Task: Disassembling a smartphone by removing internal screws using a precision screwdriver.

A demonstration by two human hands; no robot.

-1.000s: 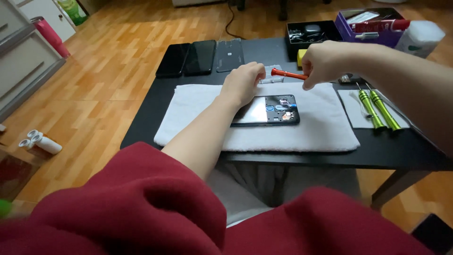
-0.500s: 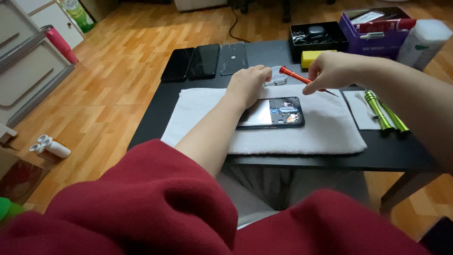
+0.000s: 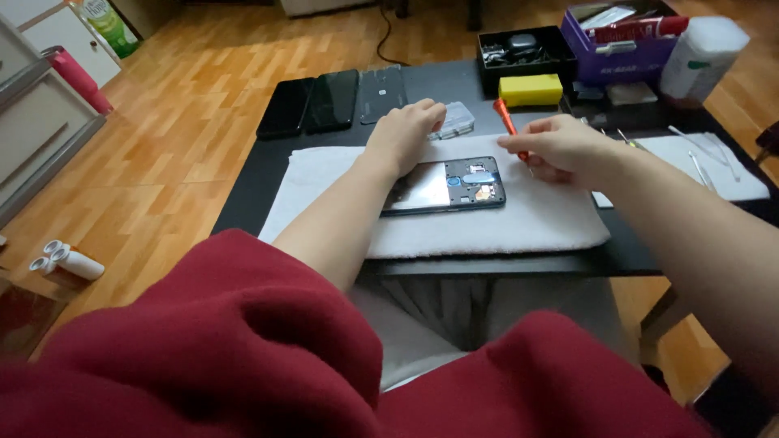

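An opened phone (image 3: 445, 186), its back cover off and its inner parts showing, lay flat on a white towel (image 3: 519, 219) spread over a dark table (image 3: 251, 182). The left hand (image 3: 403, 134) rested palm down at the phone's far left edge, fingers loosely curled together and touching the towel, clamped on nothing that could be seen. The right hand (image 3: 560, 150) hovered just right of the phone, its thumb and fingers pinched shut around an orange screwdriver (image 3: 509, 126), whose handle stuck up and away above the fingers; the tip was hidden behind them, near the phone's right end. Just beyond the left hand's fingertips lay a small clear plastic case (image 3: 456, 120). 3 dark phones (image 3: 329, 101) lay side by side at the table's far left.
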